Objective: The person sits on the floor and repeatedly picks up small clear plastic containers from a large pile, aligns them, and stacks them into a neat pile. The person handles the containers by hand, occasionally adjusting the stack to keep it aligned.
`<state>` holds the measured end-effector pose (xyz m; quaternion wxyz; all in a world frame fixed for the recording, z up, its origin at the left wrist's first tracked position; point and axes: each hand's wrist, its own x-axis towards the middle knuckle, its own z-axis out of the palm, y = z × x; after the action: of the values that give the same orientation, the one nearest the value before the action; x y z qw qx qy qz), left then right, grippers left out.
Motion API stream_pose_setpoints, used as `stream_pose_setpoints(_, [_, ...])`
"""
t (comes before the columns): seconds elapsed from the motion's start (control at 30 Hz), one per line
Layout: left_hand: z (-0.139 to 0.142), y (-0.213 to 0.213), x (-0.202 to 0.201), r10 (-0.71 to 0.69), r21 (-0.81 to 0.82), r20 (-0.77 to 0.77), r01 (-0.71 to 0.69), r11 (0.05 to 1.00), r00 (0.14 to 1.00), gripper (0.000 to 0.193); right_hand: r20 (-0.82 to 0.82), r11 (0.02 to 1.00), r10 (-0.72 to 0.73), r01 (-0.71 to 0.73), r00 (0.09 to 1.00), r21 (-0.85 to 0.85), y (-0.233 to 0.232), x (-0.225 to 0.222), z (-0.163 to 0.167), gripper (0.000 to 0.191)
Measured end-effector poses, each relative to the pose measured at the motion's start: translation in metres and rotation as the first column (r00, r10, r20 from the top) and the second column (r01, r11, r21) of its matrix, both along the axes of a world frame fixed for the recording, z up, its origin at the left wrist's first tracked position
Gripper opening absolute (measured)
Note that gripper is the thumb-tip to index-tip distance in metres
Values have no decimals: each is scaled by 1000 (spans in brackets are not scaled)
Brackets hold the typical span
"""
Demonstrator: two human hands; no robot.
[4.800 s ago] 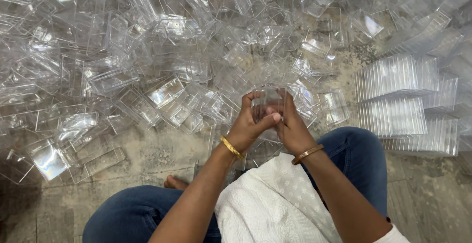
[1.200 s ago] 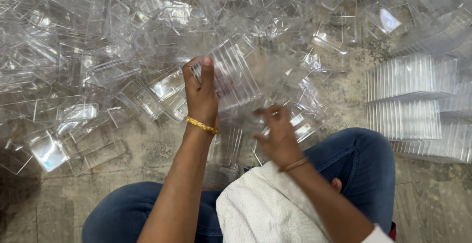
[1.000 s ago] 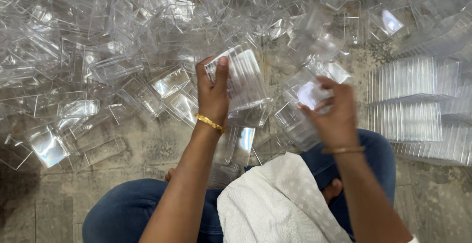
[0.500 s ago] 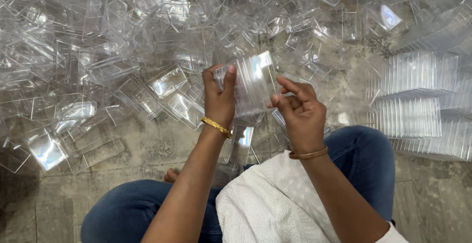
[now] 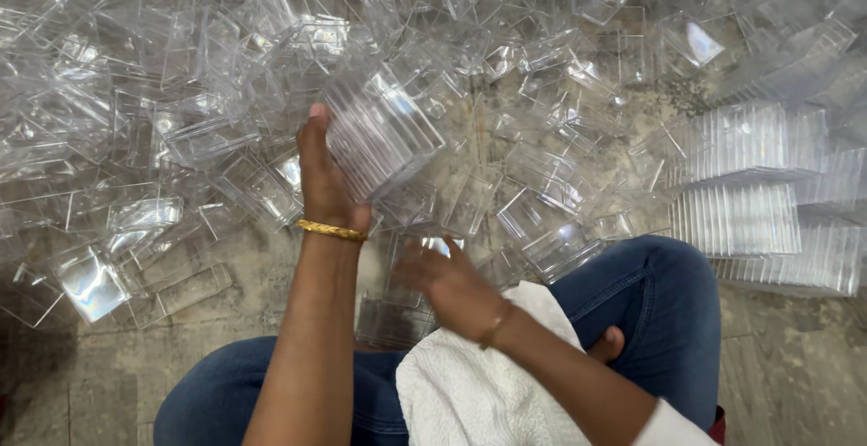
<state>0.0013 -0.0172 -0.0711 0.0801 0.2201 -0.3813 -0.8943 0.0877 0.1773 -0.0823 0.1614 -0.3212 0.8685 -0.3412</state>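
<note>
My left hand [image 5: 323,180], with a gold bangle at the wrist, is raised and grips a nested stack of clear plastic trays [image 5: 381,130] by its left side. My right hand [image 5: 444,283] is lower, near my lap, reaching toward loose clear trays [image 5: 411,274] on the floor in front of my legs; it is blurred and I cannot tell whether it holds one. A white towel [image 5: 479,392] lies across my lap, over blue jeans.
A large heap of loose clear plastic trays [image 5: 181,94] covers the floor ahead and to the left. Neat nested stacks of trays [image 5: 750,193] lie in rows at the right. Bare stone floor [image 5: 108,374] shows at the lower left.
My left hand has lifted the stack up and left. My right hand has left the stack and dropped toward the loose trays near my lap.
</note>
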Motion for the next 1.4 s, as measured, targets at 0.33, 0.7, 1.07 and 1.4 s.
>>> stream_pose_setpoints(0.33, [-5, 27, 1, -50, -349, 146, 99, 932, 988, 69, -19, 889, -446, 441, 895, -128, 85, -42, 30, 13])
stream_pose_setpoints(0.7, [-7, 73, 20, -240, -444, 180, 297, 846, 954, 65, 585, 578, -469, 730, 662, -363, 74, -83, 79, 32])
stream_pose_setpoints(1.07, [-5, 81, 23, -263, -374, 179, 312, 873, 948, 59, 638, 646, -344, 667, 689, -372, 66, -65, 62, 49])
stream_pose_setpoints(1.4, [0, 74, 29, -488, -405, -100, 412, 816, 867, 97, 332, 856, -335, 432, 882, -285, 88, -60, 75, 65])
